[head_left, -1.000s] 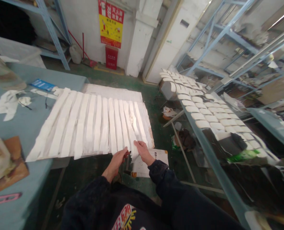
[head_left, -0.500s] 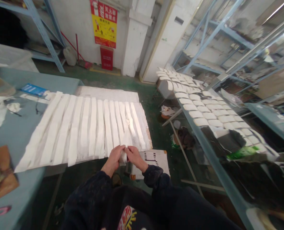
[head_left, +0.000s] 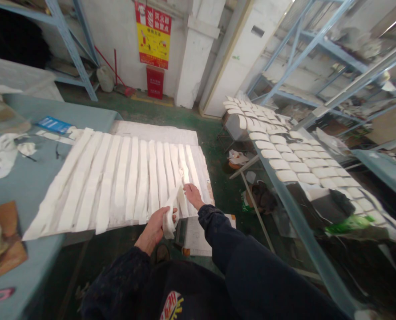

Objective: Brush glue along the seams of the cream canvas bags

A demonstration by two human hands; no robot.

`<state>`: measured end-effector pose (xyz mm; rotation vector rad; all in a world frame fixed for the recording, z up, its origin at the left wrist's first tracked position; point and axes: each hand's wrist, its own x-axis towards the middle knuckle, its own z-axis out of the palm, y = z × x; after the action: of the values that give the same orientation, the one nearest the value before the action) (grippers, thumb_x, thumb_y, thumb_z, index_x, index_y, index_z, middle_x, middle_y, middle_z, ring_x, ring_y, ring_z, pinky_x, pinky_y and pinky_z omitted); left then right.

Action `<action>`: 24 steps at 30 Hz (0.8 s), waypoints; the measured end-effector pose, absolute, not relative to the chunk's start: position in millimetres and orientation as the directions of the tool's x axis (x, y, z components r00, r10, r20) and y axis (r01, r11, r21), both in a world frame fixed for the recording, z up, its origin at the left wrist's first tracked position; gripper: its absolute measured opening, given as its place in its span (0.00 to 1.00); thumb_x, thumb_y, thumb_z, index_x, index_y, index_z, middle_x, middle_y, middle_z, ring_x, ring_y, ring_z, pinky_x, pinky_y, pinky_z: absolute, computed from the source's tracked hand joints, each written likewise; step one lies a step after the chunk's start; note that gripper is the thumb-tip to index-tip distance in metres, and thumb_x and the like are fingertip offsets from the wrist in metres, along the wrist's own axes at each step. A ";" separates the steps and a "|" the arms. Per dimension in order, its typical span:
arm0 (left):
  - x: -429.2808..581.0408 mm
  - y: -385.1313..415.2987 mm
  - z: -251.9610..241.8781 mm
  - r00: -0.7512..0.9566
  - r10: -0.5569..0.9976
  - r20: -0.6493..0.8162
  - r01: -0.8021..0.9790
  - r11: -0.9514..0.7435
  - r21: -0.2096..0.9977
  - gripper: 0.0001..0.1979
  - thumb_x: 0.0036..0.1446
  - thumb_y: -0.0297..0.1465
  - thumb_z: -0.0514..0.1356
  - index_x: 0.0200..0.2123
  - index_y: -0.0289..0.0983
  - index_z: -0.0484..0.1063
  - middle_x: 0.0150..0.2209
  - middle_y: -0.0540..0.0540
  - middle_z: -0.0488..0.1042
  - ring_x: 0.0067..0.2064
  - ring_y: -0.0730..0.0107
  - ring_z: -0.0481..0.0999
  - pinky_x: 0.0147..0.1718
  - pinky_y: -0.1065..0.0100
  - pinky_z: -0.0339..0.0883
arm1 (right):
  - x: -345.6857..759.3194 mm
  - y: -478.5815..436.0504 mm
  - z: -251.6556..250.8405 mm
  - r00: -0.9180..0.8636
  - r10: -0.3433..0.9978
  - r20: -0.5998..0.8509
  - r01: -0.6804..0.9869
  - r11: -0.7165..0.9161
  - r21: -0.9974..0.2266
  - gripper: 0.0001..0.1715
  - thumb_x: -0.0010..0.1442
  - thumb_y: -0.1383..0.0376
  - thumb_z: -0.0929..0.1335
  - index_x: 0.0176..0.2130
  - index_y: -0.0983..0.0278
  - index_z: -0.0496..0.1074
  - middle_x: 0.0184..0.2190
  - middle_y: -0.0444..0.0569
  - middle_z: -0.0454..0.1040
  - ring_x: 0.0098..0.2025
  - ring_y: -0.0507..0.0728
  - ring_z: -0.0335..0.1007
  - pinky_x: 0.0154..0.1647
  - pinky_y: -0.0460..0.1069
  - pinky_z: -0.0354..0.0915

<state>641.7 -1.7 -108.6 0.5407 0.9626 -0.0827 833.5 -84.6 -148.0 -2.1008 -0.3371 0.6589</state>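
Observation:
A white fabric strip (head_left: 172,205) hangs folded over my left hand (head_left: 155,227), whose fingers are wrapped round it just off the near edge of the layout. Its upper part runs away from me toward a crumpled spot among the laid-out strips. Farther forward, my right hand (head_left: 192,196) has its fingers closed at the side of that strip; the fingertips are partly hidden. Several long white strips (head_left: 120,182) lie side by side on a pale sheet (head_left: 203,171), to the left of and beyond my hands.
The blue-green table (head_left: 47,266) on the left carries a blue packet (head_left: 54,125), white scraps (head_left: 4,153) and a brown piece (head_left: 9,235). On the right, a long table (head_left: 305,240) bears rows of white curved pieces (head_left: 284,155). A carton (head_left: 198,238) lies below my hands.
My hands, earlier together at the strip, are now apart. The right moved forward and right; the left stayed low with the folded strip, which now spreads between them. The view shifted slightly.

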 end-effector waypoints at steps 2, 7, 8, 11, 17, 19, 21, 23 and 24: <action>641.0 -2.1 -109.3 0.577 0.165 -0.800 0.297 0.870 0.394 0.19 0.69 0.39 0.65 0.59 0.37 0.74 0.57 0.40 0.77 0.51 0.56 0.81 0.48 0.51 0.80 | 833.7 -75.0 -153.3 0.830 0.430 -0.356 0.005 -0.643 -0.766 0.22 0.72 0.56 0.71 0.60 0.63 0.73 0.59 0.55 0.75 0.55 0.62 0.77 0.55 0.62 0.77; 641.6 -4.3 -110.3 0.576 0.170 -0.799 0.278 0.879 0.387 0.19 0.69 0.39 0.65 0.59 0.37 0.73 0.57 0.40 0.77 0.52 0.56 0.81 0.49 0.51 0.80 | 828.2 -68.8 -162.6 0.845 0.359 -0.396 0.033 -0.775 -0.631 0.21 0.72 0.56 0.71 0.59 0.62 0.73 0.59 0.55 0.75 0.56 0.62 0.76 0.56 0.62 0.76; 641.8 -5.0 -110.5 0.574 0.171 -0.801 0.278 0.879 0.387 0.20 0.69 0.39 0.65 0.59 0.37 0.73 0.57 0.39 0.77 0.52 0.56 0.81 0.49 0.50 0.80 | 827.5 -69.4 -163.8 0.844 0.355 -0.401 0.039 -0.788 -0.615 0.21 0.72 0.56 0.71 0.59 0.62 0.73 0.59 0.55 0.75 0.56 0.62 0.76 0.56 0.62 0.76; 642.1 -6.8 -111.2 0.566 0.169 -0.807 0.291 0.875 0.387 0.20 0.69 0.39 0.65 0.59 0.37 0.73 0.58 0.39 0.77 0.52 0.55 0.81 0.49 0.50 0.79 | 826.6 -71.9 -166.0 0.835 0.362 -0.415 0.049 -0.800 -0.598 0.20 0.72 0.56 0.71 0.59 0.62 0.73 0.59 0.55 0.75 0.55 0.62 0.76 0.56 0.61 0.76; 641.7 -10.0 -111.2 0.567 0.186 -0.802 0.318 0.849 0.422 0.19 0.69 0.39 0.65 0.59 0.37 0.73 0.57 0.40 0.77 0.52 0.56 0.81 0.49 0.50 0.80 | 827.0 -76.9 -167.8 0.811 0.414 -0.413 0.030 -0.735 -0.678 0.23 0.71 0.56 0.72 0.60 0.64 0.72 0.59 0.55 0.75 0.55 0.63 0.77 0.55 0.62 0.77; 641.6 -12.1 -110.5 0.572 0.196 -0.797 0.326 0.837 0.440 0.19 0.69 0.39 0.65 0.59 0.37 0.74 0.57 0.40 0.77 0.51 0.56 0.81 0.49 0.51 0.80 | 827.8 -77.9 -168.1 0.804 0.434 -0.406 0.022 -0.704 -0.710 0.23 0.71 0.56 0.72 0.60 0.64 0.72 0.58 0.55 0.75 0.55 0.63 0.77 0.55 0.62 0.77; 641.9 -15.0 -109.5 0.582 0.201 -0.788 0.337 0.822 0.459 0.19 0.69 0.39 0.65 0.59 0.37 0.74 0.57 0.40 0.77 0.51 0.56 0.81 0.48 0.51 0.80 | 829.2 -78.1 -168.1 0.799 0.450 -0.399 0.012 -0.675 -0.738 0.22 0.71 0.56 0.71 0.60 0.64 0.73 0.58 0.55 0.75 0.54 0.62 0.77 0.54 0.62 0.77; 642.8 -19.1 -108.7 0.596 0.199 -0.778 0.351 0.807 0.475 0.19 0.69 0.39 0.65 0.58 0.37 0.74 0.56 0.40 0.78 0.51 0.56 0.81 0.48 0.51 0.80 | 830.8 -77.9 -167.9 0.796 0.459 -0.394 -0.001 -0.651 -0.759 0.22 0.71 0.56 0.72 0.60 0.64 0.73 0.58 0.54 0.75 0.54 0.62 0.77 0.54 0.61 0.77; 643.7 -21.6 -108.4 0.603 0.198 -0.773 0.358 0.799 0.484 0.19 0.69 0.39 0.65 0.58 0.37 0.74 0.56 0.40 0.78 0.50 0.57 0.81 0.48 0.51 0.80 | 831.6 -77.7 -167.7 0.795 0.463 -0.392 -0.007 -0.639 -0.769 0.22 0.71 0.56 0.72 0.59 0.64 0.73 0.58 0.54 0.75 0.54 0.62 0.77 0.54 0.61 0.77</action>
<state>643.7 -21.6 -108.4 0.6636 0.9373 -0.1011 831.6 -77.7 -167.7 -2.1647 -0.3361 0.7352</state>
